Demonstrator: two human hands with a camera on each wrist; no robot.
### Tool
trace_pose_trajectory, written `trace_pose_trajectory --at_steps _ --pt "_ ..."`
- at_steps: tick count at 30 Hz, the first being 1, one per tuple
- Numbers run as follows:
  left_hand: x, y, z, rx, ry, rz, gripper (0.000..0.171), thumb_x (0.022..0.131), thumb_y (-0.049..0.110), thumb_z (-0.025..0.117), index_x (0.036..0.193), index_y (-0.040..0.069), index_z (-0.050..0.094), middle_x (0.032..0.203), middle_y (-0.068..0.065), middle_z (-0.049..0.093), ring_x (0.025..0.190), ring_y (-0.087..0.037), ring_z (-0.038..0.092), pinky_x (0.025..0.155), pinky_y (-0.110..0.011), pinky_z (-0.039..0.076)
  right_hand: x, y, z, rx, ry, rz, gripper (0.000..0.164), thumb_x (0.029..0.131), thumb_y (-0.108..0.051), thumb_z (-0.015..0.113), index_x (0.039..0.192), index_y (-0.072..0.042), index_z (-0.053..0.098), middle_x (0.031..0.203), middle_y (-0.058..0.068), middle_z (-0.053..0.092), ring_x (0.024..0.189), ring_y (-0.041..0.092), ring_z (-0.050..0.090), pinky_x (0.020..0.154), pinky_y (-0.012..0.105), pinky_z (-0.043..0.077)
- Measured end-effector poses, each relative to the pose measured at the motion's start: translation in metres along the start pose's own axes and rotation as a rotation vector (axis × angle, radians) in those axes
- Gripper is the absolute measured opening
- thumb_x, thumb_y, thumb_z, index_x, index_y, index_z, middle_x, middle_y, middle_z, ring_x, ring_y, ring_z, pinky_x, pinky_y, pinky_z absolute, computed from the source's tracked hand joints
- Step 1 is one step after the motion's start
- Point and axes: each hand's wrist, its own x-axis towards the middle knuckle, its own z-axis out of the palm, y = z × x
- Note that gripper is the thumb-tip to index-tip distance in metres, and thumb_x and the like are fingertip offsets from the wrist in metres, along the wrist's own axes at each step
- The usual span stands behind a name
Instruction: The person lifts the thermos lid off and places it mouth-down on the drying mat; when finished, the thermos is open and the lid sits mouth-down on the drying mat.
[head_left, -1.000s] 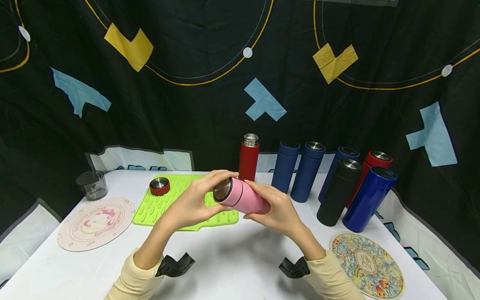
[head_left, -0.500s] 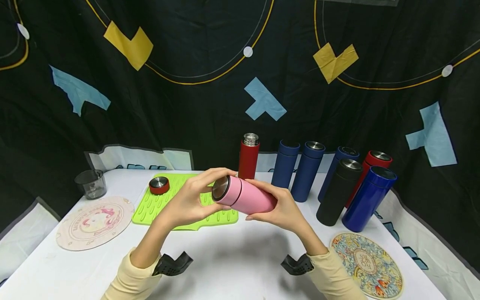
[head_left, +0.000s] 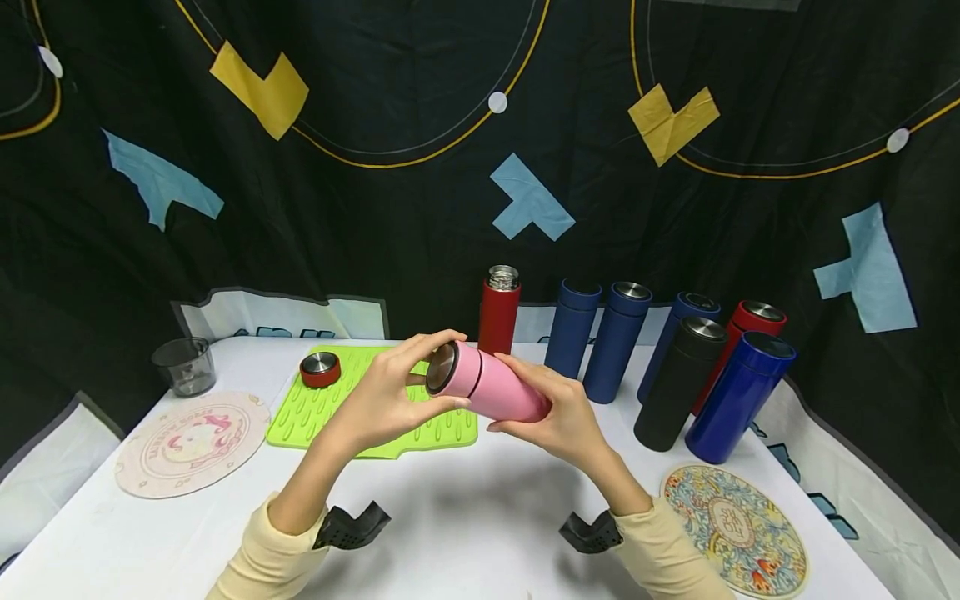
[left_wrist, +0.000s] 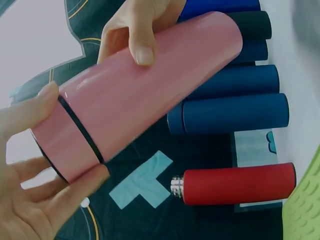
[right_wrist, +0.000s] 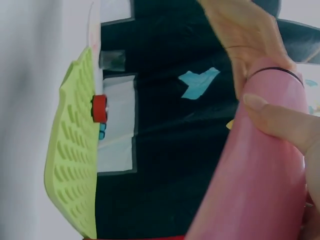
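Observation:
A pink thermos bottle (head_left: 498, 387) is held tilted above the table, its steel-topped lid (head_left: 442, 368) toward the left. My left hand (head_left: 386, 396) grips the lid end, thumb and fingers on either side, as the left wrist view also shows. Around the body of the bottle, toward its base, is my right hand (head_left: 558, 408), with its thumb (right_wrist: 280, 122) lying along the pink surface. A dark ring marks the seam between lid and body. Behind them stands an uncapped red bottle (head_left: 498, 321) with a bare steel neck.
A red cap (head_left: 320, 370) sits on the green drying mat (head_left: 300, 425). Left of it are a clear cup (head_left: 187, 367) and a round pink mat (head_left: 191, 446). Several capped bottles, including a black bottle (head_left: 678, 387), stand at right behind a patterned round mat (head_left: 738, 529).
Over the last second the pink bottle has swung slightly so more of its length shows. My right hand has shifted a little right; both hands keep their grip.

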Motion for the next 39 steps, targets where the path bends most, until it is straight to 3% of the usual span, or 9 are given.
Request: trace_pose_trajectory --at_steps 4,9,14,17,22,27,33,39 --pt "-0.001 0.004 0.001 0.033 0.015 -0.060 0.066 0.076 0.027 0.084 0.133 0.016 0.052 0.123 0.000 0.058 0.103 -0.015 0.058 0.074 -0.028 0.057 0.001 0.001 0.002 -0.064 0.030 -0.069 0.077 0.064 -0.019 0.092 0.133 -0.009 0.058 0.126 0.009 0.062 0.110 0.026 0.060 0.081 0.039 0.056" --pt "-0.002 0.006 -0.002 0.055 -0.041 -0.061 0.072 0.076 0.031 0.083 0.136 0.015 0.049 0.128 0.001 0.055 0.107 -0.016 0.056 0.080 -0.031 0.056 0.001 0.002 -0.001 -0.069 0.009 -0.092 0.078 0.062 -0.018 0.093 0.132 -0.009 0.059 0.127 0.008 0.062 0.111 0.026 0.060 0.082 0.039 0.056" --pt "-0.001 0.005 -0.007 0.034 -0.116 0.010 0.074 0.075 0.033 0.084 0.139 0.021 0.048 0.133 0.006 0.052 0.113 -0.012 0.053 0.085 -0.032 0.055 0.001 0.001 -0.009 -0.031 -0.086 -0.087 0.078 0.062 -0.021 0.093 0.132 -0.009 0.059 0.123 0.007 0.065 0.105 0.023 0.062 0.079 0.035 0.057" --pt "-0.001 0.006 -0.009 0.007 -0.138 0.069 0.073 0.075 0.028 0.085 0.139 0.020 0.050 0.133 0.005 0.052 0.114 -0.012 0.053 0.085 -0.032 0.054 0.001 -0.002 -0.015 0.018 -0.140 -0.039 0.078 0.063 -0.022 0.093 0.132 -0.009 0.060 0.119 0.006 0.067 0.098 0.020 0.063 0.076 0.032 0.057" --pt "-0.001 0.007 -0.011 -0.035 -0.129 0.136 0.071 0.074 0.017 0.086 0.137 0.017 0.052 0.132 0.002 0.054 0.113 -0.014 0.055 0.085 -0.035 0.054 0.001 -0.005 -0.024 0.089 -0.178 0.064 0.078 0.063 -0.023 0.092 0.132 -0.010 0.060 0.113 0.003 0.069 0.094 0.018 0.062 0.073 0.032 0.056" --pt "0.000 0.006 -0.009 -0.059 -0.104 0.158 0.069 0.074 0.013 0.085 0.135 0.014 0.054 0.131 -0.001 0.055 0.115 -0.017 0.055 0.084 -0.035 0.055 0.002 -0.006 -0.024 0.076 -0.163 0.028 0.079 0.062 -0.022 0.093 0.132 -0.009 0.060 0.114 0.004 0.069 0.095 0.018 0.063 0.074 0.032 0.057" --pt "-0.001 0.006 -0.007 -0.038 -0.073 0.136 0.070 0.073 0.011 0.085 0.135 0.015 0.054 0.131 0.000 0.055 0.116 -0.018 0.055 0.084 -0.035 0.055 0.002 -0.003 -0.021 0.010 -0.119 -0.050 0.080 0.061 -0.021 0.093 0.133 -0.008 0.059 0.118 0.007 0.067 0.097 0.020 0.064 0.076 0.032 0.057" --pt "-0.001 0.008 -0.004 0.009 -0.011 0.026 0.070 0.074 0.020 0.085 0.136 0.015 0.053 0.127 0.002 0.058 0.108 -0.015 0.058 0.079 -0.029 0.056 0.002 -0.005 -0.018 -0.128 -0.047 -0.110 0.080 0.063 -0.024 0.092 0.134 -0.012 0.058 0.126 0.005 0.063 0.107 0.022 0.063 0.082 0.036 0.056"
